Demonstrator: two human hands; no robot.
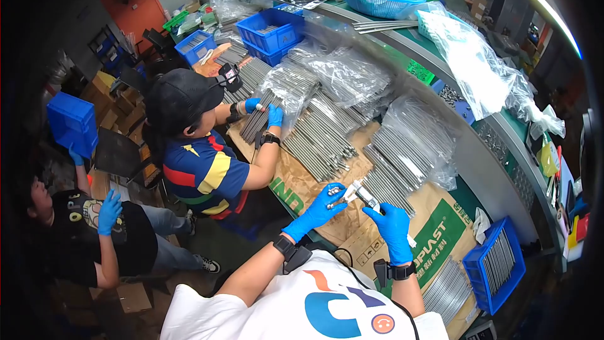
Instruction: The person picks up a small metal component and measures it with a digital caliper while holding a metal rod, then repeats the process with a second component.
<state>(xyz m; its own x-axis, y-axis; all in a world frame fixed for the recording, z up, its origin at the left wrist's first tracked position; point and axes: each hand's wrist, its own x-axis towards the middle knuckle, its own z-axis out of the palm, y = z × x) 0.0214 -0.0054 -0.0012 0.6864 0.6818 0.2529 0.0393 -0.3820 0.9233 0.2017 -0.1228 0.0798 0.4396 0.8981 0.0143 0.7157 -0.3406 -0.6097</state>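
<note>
Partly hidden by my own grip, a caliper [365, 196] sits left of the blue bin [497, 267] and farther from me than it, over the bench [465, 198]; its display is too small to read. My right fingers [379, 215] are wrapped round its body, while my left fingers [324, 204] pinch a few small metal pieces [333, 194] at its other end; I cannot tell how many, or whether one touches the tool. Just left of the bin, thin rods [448, 291] lie beside my forearm, and a crumpled white scrap [481, 224] touches its far side. Farther off to its left, bare rods [321, 141] are spread out, and clear plastic bags [418, 138] blur others beneath them. Beyond the bin, a curved raised shelf [440, 102] stands in the way, draped with a loose plastic sheet [465, 66]. Well left of the bin, a co-worker [207, 170] in a cap bends over more rods, and past them another person [82, 226] lifts a blue crate [72, 123], fading into the dark rim.
</note>
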